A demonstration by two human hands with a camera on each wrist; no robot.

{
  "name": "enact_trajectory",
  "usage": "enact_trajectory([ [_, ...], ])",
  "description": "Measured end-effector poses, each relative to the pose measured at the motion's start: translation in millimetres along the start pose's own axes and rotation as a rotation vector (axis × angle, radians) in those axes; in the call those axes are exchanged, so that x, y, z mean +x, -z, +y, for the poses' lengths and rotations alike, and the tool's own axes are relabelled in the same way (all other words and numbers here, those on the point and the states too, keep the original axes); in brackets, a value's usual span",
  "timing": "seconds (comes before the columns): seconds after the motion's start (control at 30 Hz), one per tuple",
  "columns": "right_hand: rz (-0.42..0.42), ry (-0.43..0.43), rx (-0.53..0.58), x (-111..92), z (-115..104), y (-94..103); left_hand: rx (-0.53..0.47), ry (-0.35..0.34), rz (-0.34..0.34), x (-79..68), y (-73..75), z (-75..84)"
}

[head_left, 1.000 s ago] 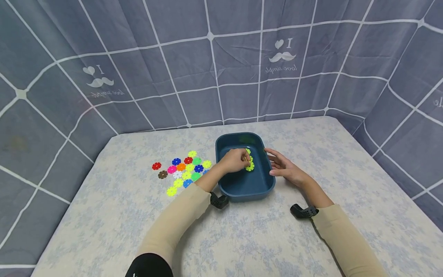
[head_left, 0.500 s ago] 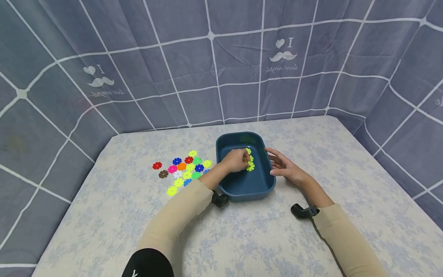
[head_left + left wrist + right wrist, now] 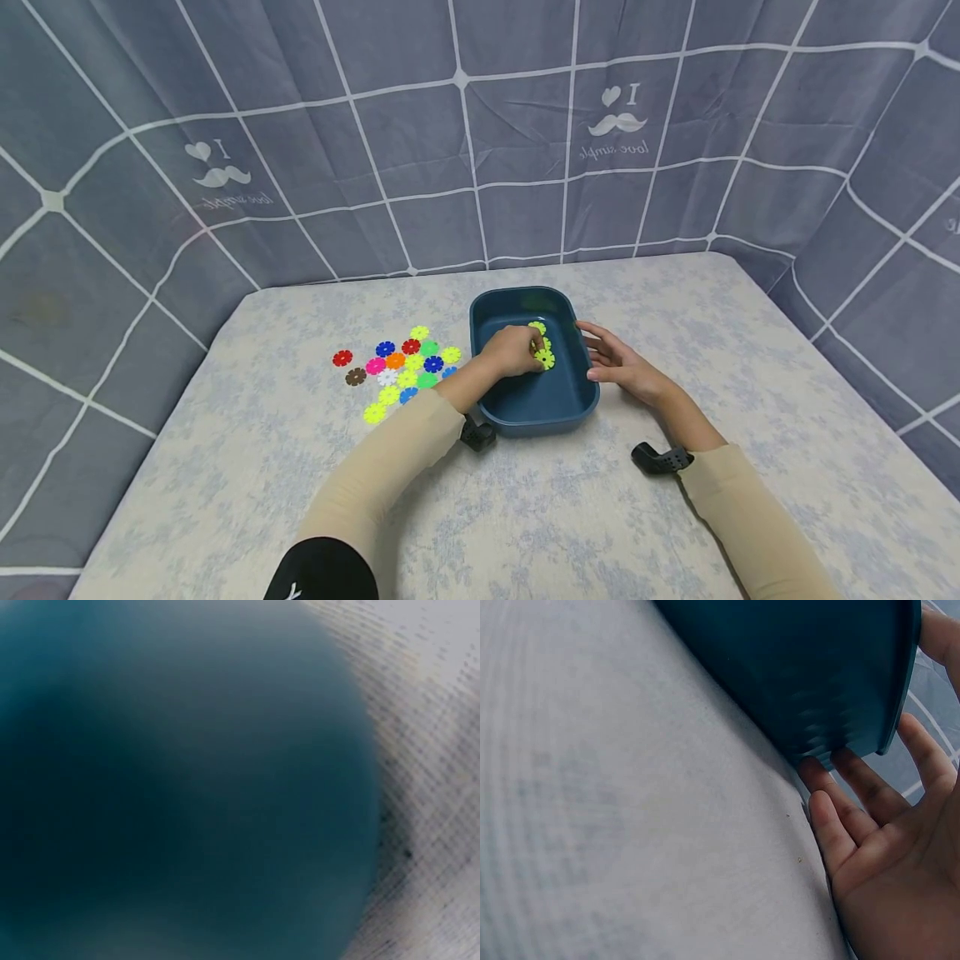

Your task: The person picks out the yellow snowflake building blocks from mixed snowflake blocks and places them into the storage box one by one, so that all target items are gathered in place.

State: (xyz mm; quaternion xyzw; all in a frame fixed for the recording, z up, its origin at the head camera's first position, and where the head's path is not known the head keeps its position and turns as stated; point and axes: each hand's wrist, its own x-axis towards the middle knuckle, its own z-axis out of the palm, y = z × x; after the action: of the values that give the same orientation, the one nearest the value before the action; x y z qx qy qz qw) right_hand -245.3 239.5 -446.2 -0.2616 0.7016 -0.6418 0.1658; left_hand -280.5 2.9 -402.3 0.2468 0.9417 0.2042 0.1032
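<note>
A deep blue bin (image 3: 536, 408) stands on the table, with several yellow-green notched snowflake discs (image 3: 545, 358) on its floor. My left hand (image 3: 512, 350) reaches over the bin's left side. Its curled fingers and thumb pinch a yellow-green disc among the others, partly hidden by the fingers. In the left wrist view only the blurred blue bin wall (image 3: 225, 795) shows. My right hand (image 3: 626, 367) has its fingers spread along the bin's right outer side. The right wrist view shows its fingertips (image 3: 814, 769) against the bin's wall (image 3: 810, 675), with nothing gripped.
Left of the bin, several loose snowflake discs lie flat: yellow, red (image 3: 342, 358), brown (image 3: 356, 377), pink, orange, white, green and blue. The left forearm overlaps their right edge. A grey checked curtain (image 3: 517, 150) surrounds the patterned tabletop (image 3: 525, 517).
My left fingers have moved slightly lower at the yellow-green discs; the disc seen edge-on between them earlier has merged with the others in view. My right hand stays at the bin's side.
</note>
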Motion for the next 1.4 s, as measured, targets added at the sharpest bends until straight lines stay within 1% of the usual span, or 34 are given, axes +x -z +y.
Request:
enact_trajectory([
  [0.3, -0.001, 0.003, 0.003, 1.0, 1.2, 1.4, 0.000, 0.007, -0.002, 0.4, 0.6, 0.5],
  [1.03, 0.002, 0.011, 0.017, -0.2, -0.8, 1.8, -0.024, -0.007, -0.011, 1.1, 0.3, 0.9],
  [1.4, -0.003, 0.006, 0.008, -1.3, 1.5, 0.9, -0.085, -0.035, -0.003, -1.0, 0.9, -0.4],
])
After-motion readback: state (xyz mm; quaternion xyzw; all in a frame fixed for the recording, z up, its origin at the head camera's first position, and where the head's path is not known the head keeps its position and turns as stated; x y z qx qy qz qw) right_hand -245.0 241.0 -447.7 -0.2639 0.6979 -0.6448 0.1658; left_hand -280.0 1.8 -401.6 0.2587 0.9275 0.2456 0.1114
